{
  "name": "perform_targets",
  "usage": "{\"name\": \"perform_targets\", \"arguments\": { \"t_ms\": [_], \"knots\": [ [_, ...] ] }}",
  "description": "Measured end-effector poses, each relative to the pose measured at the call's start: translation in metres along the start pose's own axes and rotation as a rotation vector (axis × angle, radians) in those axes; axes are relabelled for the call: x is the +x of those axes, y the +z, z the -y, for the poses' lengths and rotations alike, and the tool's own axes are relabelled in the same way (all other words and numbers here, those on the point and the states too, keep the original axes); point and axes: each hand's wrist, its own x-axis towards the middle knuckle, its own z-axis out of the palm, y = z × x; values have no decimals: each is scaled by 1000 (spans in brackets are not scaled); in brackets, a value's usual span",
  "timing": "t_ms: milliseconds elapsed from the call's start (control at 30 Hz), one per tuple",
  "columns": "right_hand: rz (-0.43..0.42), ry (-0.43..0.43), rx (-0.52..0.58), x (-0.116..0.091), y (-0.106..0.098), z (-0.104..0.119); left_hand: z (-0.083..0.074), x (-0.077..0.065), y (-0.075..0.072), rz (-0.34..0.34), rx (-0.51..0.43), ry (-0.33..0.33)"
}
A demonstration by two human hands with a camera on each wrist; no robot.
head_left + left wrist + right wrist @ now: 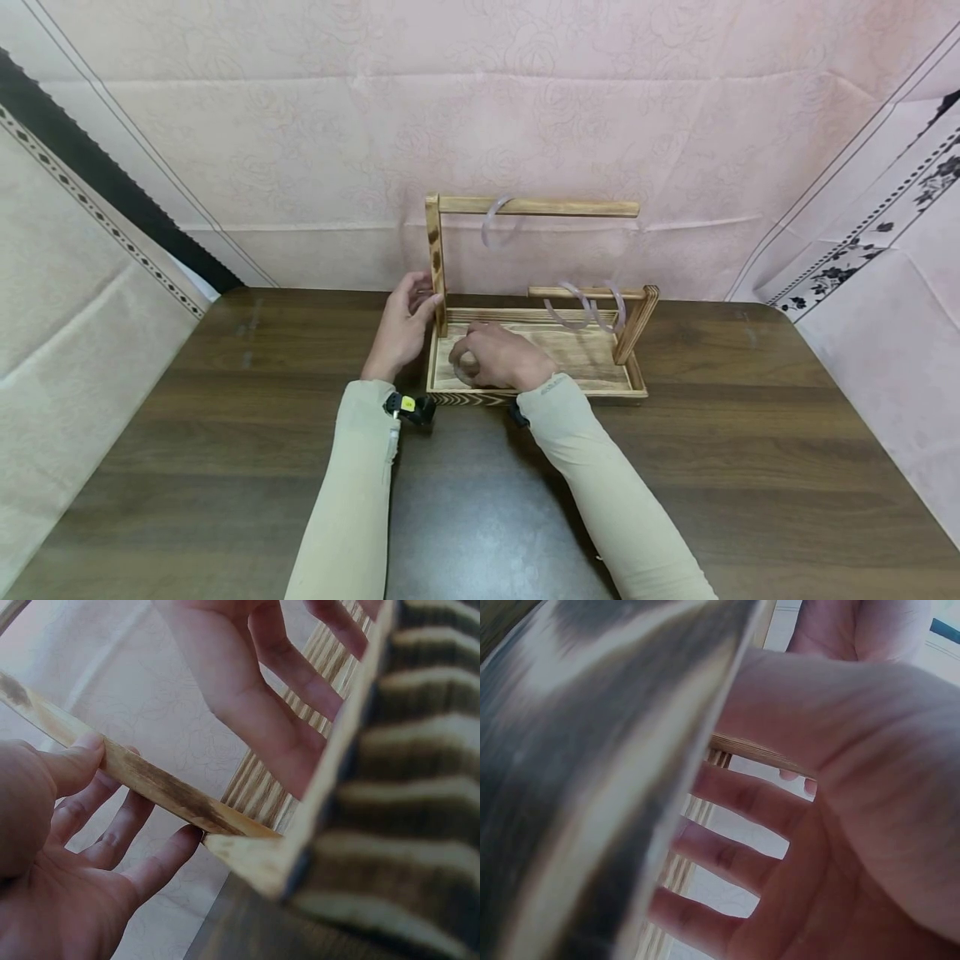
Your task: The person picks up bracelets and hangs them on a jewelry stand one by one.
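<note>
A wooden stand has a shallow tray, a tall left post and a short right post, each post bearing a horizontal bar. My left hand holds the tall post from its outer side; in the left wrist view the thumb lies on the post, with fingers behind it. Over the tray's left part, my right hand reaches down and pinches a clear ring, mostly covered by the fingers. In the right wrist view the tray wall hides the fingertips.
One clear ring hangs on the upper bar. Two more, a left ring and a right ring, hang on the lower bar. The stand rests on a dark wooden table, near a pale cloth backdrop.
</note>
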Motion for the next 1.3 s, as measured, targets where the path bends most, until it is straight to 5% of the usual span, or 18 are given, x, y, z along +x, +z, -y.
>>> {"name": "perform_targets", "arguments": {
  "t_ms": [933, 1233, 1300],
  "knots": [
    [-31, 95, 27, -2, -5, 6, 1, 1, -2, 14, -10, -35],
    [-56, 105, 24, -4, -8, 5, -29, -11, -1, 24, 29, -52],
    [-68, 93, 18, -4, -9, 5, -25, -10, -1, 19, 29, -45]
  ]
}}
